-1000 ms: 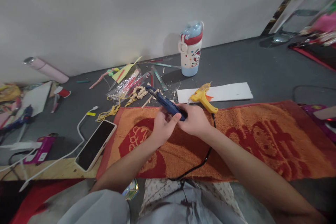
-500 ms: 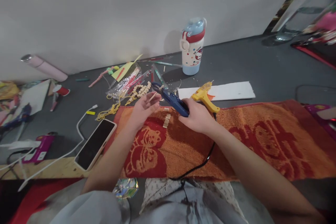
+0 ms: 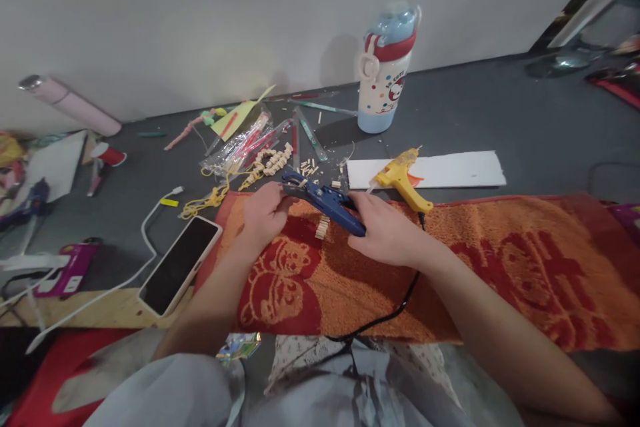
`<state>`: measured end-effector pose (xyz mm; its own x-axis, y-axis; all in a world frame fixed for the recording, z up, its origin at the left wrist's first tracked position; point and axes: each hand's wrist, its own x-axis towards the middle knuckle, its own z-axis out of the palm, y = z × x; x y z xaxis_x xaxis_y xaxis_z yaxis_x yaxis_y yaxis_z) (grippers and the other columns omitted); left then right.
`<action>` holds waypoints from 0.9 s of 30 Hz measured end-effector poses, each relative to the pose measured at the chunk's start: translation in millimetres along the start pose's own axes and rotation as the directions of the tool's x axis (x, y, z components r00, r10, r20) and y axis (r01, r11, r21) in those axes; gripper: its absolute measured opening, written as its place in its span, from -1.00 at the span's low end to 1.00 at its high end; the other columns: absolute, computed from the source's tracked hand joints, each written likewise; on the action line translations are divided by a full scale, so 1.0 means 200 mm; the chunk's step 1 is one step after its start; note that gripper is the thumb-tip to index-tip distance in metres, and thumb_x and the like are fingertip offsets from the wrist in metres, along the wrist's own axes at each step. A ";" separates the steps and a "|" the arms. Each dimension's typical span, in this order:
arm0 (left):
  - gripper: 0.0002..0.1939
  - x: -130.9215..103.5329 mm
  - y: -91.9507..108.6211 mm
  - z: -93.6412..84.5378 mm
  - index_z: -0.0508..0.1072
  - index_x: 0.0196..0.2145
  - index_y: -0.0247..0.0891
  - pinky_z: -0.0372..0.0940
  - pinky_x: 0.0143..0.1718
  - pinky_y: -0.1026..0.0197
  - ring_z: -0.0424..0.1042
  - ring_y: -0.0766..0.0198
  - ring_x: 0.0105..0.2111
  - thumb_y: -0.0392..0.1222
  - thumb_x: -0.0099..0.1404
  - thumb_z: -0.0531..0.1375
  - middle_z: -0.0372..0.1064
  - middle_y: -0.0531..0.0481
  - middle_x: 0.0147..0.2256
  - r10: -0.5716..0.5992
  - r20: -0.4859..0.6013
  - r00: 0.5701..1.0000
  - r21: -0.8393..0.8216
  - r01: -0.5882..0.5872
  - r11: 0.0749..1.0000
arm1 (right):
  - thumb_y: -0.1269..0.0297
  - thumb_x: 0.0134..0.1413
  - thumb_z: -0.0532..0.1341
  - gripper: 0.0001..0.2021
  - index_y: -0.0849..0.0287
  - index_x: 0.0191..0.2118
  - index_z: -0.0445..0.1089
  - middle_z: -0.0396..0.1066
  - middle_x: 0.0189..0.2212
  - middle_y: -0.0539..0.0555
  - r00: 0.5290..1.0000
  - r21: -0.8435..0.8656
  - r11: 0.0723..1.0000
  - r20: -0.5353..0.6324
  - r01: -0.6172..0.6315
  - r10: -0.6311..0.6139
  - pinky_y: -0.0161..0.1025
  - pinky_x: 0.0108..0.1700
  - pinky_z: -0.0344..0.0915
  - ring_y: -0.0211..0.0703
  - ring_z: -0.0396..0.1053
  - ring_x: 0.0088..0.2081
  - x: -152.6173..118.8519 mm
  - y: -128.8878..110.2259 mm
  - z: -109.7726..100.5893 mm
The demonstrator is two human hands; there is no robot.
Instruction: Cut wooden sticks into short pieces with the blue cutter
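My right hand is wrapped round the handles of a blue hand cutter, whose jaws point up and left. A short bit of thin wooden stick shows at the jaws. Close by, my left hand is closed in a pinch on the stick, most of which its fingers hide. Below the cutter, a row of short cut stick pieces lies side by side on the orange and red towel. More small wooden pieces are scattered just beyond the jaws.
A yellow glue gun rests across a white board, its cord running over the towel. Behind stands a cartoon drink bottle. Left are a phone, a white cable, a beaded wooden piece and plastic packets.
My left hand has closed from spread fingers to a pinch and come lower. The cutter's jaws have dropped slightly towards the towel. The whole view has shifted a little.
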<state>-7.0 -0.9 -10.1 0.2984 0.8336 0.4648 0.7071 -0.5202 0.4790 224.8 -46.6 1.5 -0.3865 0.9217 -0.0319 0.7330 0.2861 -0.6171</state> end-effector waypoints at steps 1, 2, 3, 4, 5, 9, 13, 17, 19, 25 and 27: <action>-0.80 0.00 -0.01 0.01 0.45 -0.46 -0.23 0.32 -0.24 0.22 0.45 0.23 -0.32 -0.18 0.24 0.08 0.47 -0.06 -0.40 0.047 -0.021 0.999 0.024 -0.047 0.999 | 0.34 -0.13 0.09 -0.51 0.30 0.02 0.19 0.34 -0.07 0.29 1.000 0.002 1.000 0.019 -0.001 0.001 -0.06 -0.01 0.21 0.10 0.30 -0.04 0.00 0.00 -0.01; -0.81 -0.01 -0.03 0.01 0.44 -0.45 -0.23 0.32 -0.24 0.21 0.45 0.23 -0.32 -0.17 0.24 0.08 0.46 -0.07 -0.40 0.092 -0.040 0.995 0.043 -0.091 0.995 | 0.34 -0.14 0.09 -0.49 0.31 0.03 0.19 0.33 -0.07 0.29 0.999 0.006 1.000 0.037 0.003 -0.003 -0.06 -0.01 0.21 0.10 0.30 -0.04 -0.01 -0.01 -0.02; -0.81 -0.01 -0.04 0.01 0.43 -0.46 -0.23 0.32 -0.23 0.20 0.45 0.23 -0.32 -0.16 0.25 0.08 0.45 -0.08 -0.40 0.132 -0.057 0.990 0.057 -0.129 0.990 | 0.35 -0.15 0.09 -0.49 0.31 0.03 0.19 0.34 -0.08 0.28 0.998 0.010 1.000 0.057 0.008 -0.009 -0.07 -0.02 0.22 0.09 0.30 -0.06 -0.01 -0.01 -0.02; -0.80 -0.01 -0.05 0.02 0.42 -0.46 -0.23 0.32 -0.23 0.20 0.45 0.23 -0.32 -0.15 0.25 0.08 0.45 -0.08 -0.41 0.165 -0.074 0.983 0.066 -0.160 0.985 | 0.35 -0.16 0.09 -0.49 0.30 0.02 0.19 0.34 -0.10 0.27 0.997 0.012 1.000 0.074 0.012 -0.013 -0.08 -0.04 0.23 0.08 0.31 -0.07 -0.01 -0.01 -0.02; -0.80 -0.01 -0.05 0.02 0.42 -0.47 -0.23 0.31 -0.23 0.20 0.45 0.23 -0.32 -0.15 0.25 0.08 0.45 -0.08 -0.41 0.184 -0.087 0.979 0.074 -0.177 0.981 | 0.35 -0.17 0.09 -0.50 0.29 0.01 0.19 0.35 -0.12 0.26 0.996 0.015 1.000 0.084 0.015 -0.016 -0.08 -0.05 0.24 0.07 0.32 -0.09 -0.01 -0.01 -0.03; -0.78 -0.01 0.00 0.01 0.43 -0.48 -0.23 0.29 -0.30 0.26 0.44 0.25 -0.36 -0.18 0.25 0.05 0.46 -0.05 -0.44 0.041 -0.036 0.998 0.093 -0.038 0.995 | 0.31 -0.16 0.09 -0.51 0.30 -0.01 0.20 0.34 -0.11 0.28 1.000 -0.018 1.000 0.019 0.002 -0.001 -0.05 -0.02 0.23 0.10 0.30 -0.06 0.00 -0.01 -0.01; -0.75 -0.01 0.06 0.01 0.42 -0.57 -0.25 0.24 -0.45 0.32 0.37 0.33 -0.53 -0.28 0.19 0.04 0.41 0.04 -0.57 -0.110 0.000 0.994 0.020 0.110 0.994 | 0.27 -0.15 0.07 -0.45 0.40 0.03 0.17 0.31 -0.10 0.36 0.995 -0.126 0.992 -0.101 0.008 -0.021 0.04 0.02 0.20 0.20 0.26 -0.01 0.01 0.00 0.03; -0.73 0.01 0.07 -0.01 0.39 -0.63 -0.28 0.18 -0.52 0.34 0.32 0.37 -0.59 -0.27 0.19 0.06 0.36 0.07 -0.63 -0.130 0.041 0.991 -0.096 0.133 0.986 | 0.26 -0.14 0.07 -0.42 0.44 0.07 0.15 0.30 -0.07 0.39 0.989 -0.152 0.987 -0.127 0.056 -0.076 0.09 0.05 0.18 0.22 0.25 0.00 0.01 0.03 0.05; -0.70 0.01 0.06 -0.02 0.36 -0.64 -0.29 0.16 -0.56 0.35 0.29 0.39 -0.63 -0.23 0.22 0.07 0.32 0.06 -0.66 -0.125 0.086 0.988 -0.175 0.138 0.975 | 0.25 -0.14 0.08 -0.41 0.43 0.07 0.15 0.30 -0.06 0.39 0.990 -0.146 0.987 -0.110 0.068 -0.084 0.08 0.06 0.19 0.22 0.25 0.00 0.01 0.04 0.05; -0.57 0.01 0.04 -0.05 0.34 -0.65 -0.31 0.17 -0.58 0.33 0.27 0.40 -0.65 -0.03 0.30 0.09 0.30 0.03 -0.68 -0.047 0.233 0.971 -0.442 0.149 0.884 | 0.25 -0.14 0.10 -0.37 0.44 0.10 0.13 0.28 -0.01 0.39 0.993 -0.103 0.990 -0.055 0.098 -0.104 0.05 0.09 0.17 0.20 0.24 0.03 0.00 0.05 0.02; -0.52 0.01 0.04 -0.05 0.35 -0.65 -0.32 0.20 -0.58 0.33 0.29 0.39 -0.64 0.07 0.29 0.09 0.30 0.01 -0.67 -0.028 0.283 0.959 -0.510 0.176 0.842 | 0.26 -0.15 0.11 -0.36 0.42 0.12 0.11 0.27 0.00 0.38 0.990 -0.096 0.988 -0.056 0.121 -0.127 0.06 0.10 0.16 0.20 0.23 0.05 0.00 0.05 0.01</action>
<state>-7.2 -5.8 2.4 0.4476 0.8665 0.2210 0.3204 -0.3861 0.8650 231.2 -43.2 -6.9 -0.4444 0.8912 0.0904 0.7310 0.4191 -0.5385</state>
